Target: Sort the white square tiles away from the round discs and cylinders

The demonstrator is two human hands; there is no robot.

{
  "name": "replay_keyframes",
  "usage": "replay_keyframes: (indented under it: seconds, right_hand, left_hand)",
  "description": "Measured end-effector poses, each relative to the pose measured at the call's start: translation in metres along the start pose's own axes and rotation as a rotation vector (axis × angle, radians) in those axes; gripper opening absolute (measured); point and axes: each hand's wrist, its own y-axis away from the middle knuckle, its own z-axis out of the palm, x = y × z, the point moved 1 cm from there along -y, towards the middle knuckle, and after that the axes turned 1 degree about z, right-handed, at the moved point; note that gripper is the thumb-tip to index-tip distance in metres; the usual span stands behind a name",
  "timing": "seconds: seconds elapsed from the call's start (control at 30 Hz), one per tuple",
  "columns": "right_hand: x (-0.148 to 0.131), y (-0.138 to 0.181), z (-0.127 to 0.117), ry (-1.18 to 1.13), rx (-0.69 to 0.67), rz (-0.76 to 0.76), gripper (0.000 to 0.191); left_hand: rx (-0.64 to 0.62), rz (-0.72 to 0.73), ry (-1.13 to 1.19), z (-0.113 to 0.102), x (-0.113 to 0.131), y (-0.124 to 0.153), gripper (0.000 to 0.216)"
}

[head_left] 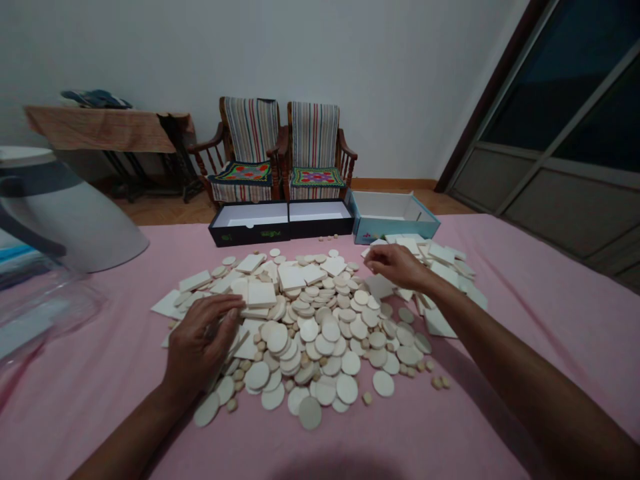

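A pink-covered surface point(550, 320) bears a heap of pale wooden discs point(320, 347), square tiles point(440, 267) and open boxes point(280, 223).

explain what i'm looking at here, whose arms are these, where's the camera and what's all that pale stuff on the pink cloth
There is no machine here. The single picture comes from a camera worn on a person's head, looking forward and down, so the two bare arms coming in from the bottom are that person's own.

A pink cloth covers the surface. On it lies a big heap of pale flat pieces: round discs of several sizes nearer the person and square tiles further back and to the right. Behind the heap stand an open black box and an open light blue box. Two striped chairs stand by the wall.

The left hand rests on the left edge of the heap, fingers on some flat pieces. The right hand is over the tiles near the blue box, fingertips pinched together. I cannot tell whether it grips anything.
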Motion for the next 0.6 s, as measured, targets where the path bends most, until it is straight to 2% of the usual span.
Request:
replay_keyframes:
  seconds: [0.1,0.17,0.33,0.47,0.6]
  right_hand:
    - [-0.002,0.042,-0.006,0.081,-0.343,0.001,0.01]
    - [-0.006,0.066,-0.003,0.118,-0.455,0.029,0.008]
    - [-0.022,0.096,0.01,0.145,-0.346,0.03,0.023]
    - [-0.026,0.098,0.017,0.129,-0.306,0.001,0.016]
    - [-0.015,0.091,0.02,0.19,-0.226,0.013,0.015]
  left_hand:
    - [-0.012,-0.006,0.003,0.001,0.0,0.0,0.014]
    - [-0.016,-0.017,0.008,0.001,0.0,0.0,0.015]
    - [-0.017,-0.037,0.014,0.0,0.0,0.0,0.015]
    - [-0.023,-0.041,0.011,-0.001,0.002,-0.001,0.015]
    - [-0.02,-0.045,0.01,-0.001,0.002,-0.002,0.015]
